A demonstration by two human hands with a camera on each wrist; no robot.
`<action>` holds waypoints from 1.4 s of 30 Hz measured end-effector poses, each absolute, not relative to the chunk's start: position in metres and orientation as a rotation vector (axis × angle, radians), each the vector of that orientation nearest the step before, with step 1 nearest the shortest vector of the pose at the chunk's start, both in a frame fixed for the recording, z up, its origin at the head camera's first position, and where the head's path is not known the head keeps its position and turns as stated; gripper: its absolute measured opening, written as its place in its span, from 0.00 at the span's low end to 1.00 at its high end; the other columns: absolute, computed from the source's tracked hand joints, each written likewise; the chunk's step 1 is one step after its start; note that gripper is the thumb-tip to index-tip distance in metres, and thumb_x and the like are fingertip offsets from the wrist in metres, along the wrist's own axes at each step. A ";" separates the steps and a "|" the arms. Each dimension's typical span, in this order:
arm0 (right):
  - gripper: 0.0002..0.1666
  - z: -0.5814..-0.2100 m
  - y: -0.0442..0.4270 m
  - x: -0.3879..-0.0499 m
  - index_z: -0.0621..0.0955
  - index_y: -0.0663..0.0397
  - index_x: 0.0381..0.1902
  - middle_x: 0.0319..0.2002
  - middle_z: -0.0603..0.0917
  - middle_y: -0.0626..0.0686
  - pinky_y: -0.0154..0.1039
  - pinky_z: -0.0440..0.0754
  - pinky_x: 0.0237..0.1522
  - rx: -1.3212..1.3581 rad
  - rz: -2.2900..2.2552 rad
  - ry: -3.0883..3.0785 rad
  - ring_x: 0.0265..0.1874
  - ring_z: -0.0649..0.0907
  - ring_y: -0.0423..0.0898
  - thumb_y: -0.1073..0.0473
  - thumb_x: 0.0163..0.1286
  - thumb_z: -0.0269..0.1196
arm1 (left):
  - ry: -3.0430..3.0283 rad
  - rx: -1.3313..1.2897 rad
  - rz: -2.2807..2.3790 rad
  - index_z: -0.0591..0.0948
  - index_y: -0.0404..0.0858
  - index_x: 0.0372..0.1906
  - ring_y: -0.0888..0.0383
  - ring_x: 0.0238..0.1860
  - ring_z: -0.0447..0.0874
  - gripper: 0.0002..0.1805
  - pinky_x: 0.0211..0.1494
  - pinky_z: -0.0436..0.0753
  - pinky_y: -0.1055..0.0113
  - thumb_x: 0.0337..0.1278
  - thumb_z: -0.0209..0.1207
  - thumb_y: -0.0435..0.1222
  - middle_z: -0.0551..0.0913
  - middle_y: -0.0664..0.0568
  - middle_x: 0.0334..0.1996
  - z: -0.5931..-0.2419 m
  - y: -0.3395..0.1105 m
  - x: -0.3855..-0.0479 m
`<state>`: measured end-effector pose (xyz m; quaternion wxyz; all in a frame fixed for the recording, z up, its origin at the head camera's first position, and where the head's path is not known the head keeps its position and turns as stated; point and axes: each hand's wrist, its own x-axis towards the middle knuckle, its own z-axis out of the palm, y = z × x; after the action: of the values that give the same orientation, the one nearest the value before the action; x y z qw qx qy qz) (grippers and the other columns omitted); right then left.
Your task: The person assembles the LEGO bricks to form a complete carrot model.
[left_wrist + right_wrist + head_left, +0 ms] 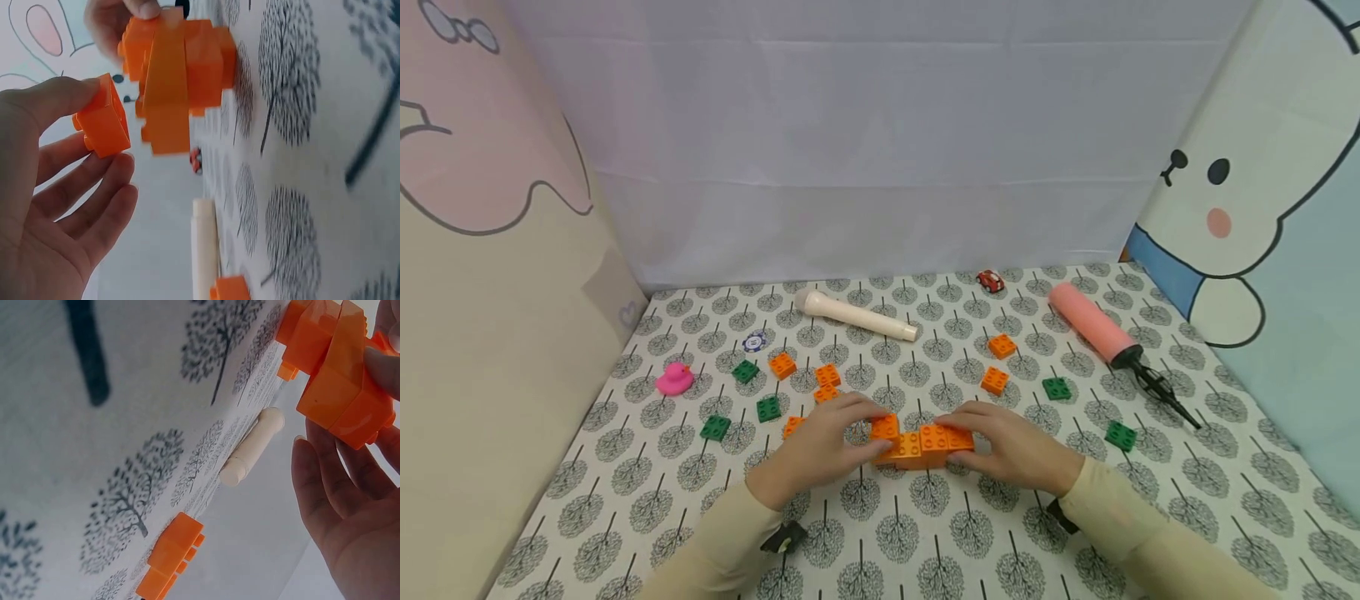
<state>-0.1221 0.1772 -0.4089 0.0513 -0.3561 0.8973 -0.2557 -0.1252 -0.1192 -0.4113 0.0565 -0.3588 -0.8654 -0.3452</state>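
My left hand (820,446) pinches a single orange toy brick (106,122) between thumb and fingers, the other fingers spread loosely. In the left wrist view a gap shows between this brick and a joined cluster of orange bricks (167,100). Several bricks make up that cluster, stacked at different levels. My right hand (1018,446) grips its right end, thumb on the near side and fingers on the far side. The right wrist view shows the held cluster (331,381) close to the patterned cloth; whether it touches the cloth I cannot tell.
Loose orange bricks (782,365) and green bricks (715,427) lie on both sides of the tree-print cloth. A pink duck (675,380) and a poker chip (754,342) are at left. Behind lie a white microphone-shaped stick (865,319), a red toy car (990,281) and a pink pump (1093,325).
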 end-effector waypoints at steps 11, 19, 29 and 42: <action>0.29 -0.409 0.175 -0.123 0.77 0.51 0.66 0.56 0.81 0.47 0.46 0.83 0.52 -1.082 -0.801 2.711 0.50 0.80 0.41 0.51 0.69 0.67 | -2.706 -1.092 -1.017 0.84 0.44 0.54 0.61 0.52 0.81 0.20 0.58 0.81 0.66 0.57 0.69 0.43 0.83 0.56 0.51 -0.420 -0.097 -0.124; 0.29 -0.411 0.176 -0.123 0.78 0.52 0.65 0.55 0.81 0.47 0.43 0.83 0.51 -1.128 -0.837 2.728 0.48 0.80 0.40 0.53 0.68 0.67 | -2.689 -1.102 -1.039 0.84 0.43 0.54 0.61 0.51 0.81 0.20 0.57 0.82 0.68 0.58 0.69 0.44 0.83 0.55 0.51 -0.422 -0.095 -0.124; 0.29 -0.413 0.178 -0.125 0.78 0.51 0.65 0.55 0.81 0.46 0.43 0.83 0.51 -1.105 -0.868 2.705 0.48 0.80 0.40 0.51 0.68 0.67 | -2.742 -1.064 -1.017 0.83 0.41 0.56 0.59 0.52 0.80 0.22 0.59 0.81 0.65 0.58 0.68 0.44 0.82 0.54 0.53 -0.420 -0.091 -0.121; 0.29 -0.413 0.177 -0.124 0.78 0.51 0.65 0.55 0.81 0.47 0.43 0.84 0.51 -1.093 -0.872 2.717 0.49 0.81 0.41 0.52 0.67 0.68 | -2.873 -1.023 -0.913 0.83 0.40 0.56 0.63 0.46 0.78 0.23 0.55 0.82 0.68 0.58 0.68 0.45 0.82 0.54 0.48 -0.415 -0.086 -0.121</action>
<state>-0.1238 0.1773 -0.4129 0.0432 -0.3573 0.8883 -0.2853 -0.1214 -0.0860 -0.4148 -0.0209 -0.3214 -0.9022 -0.2867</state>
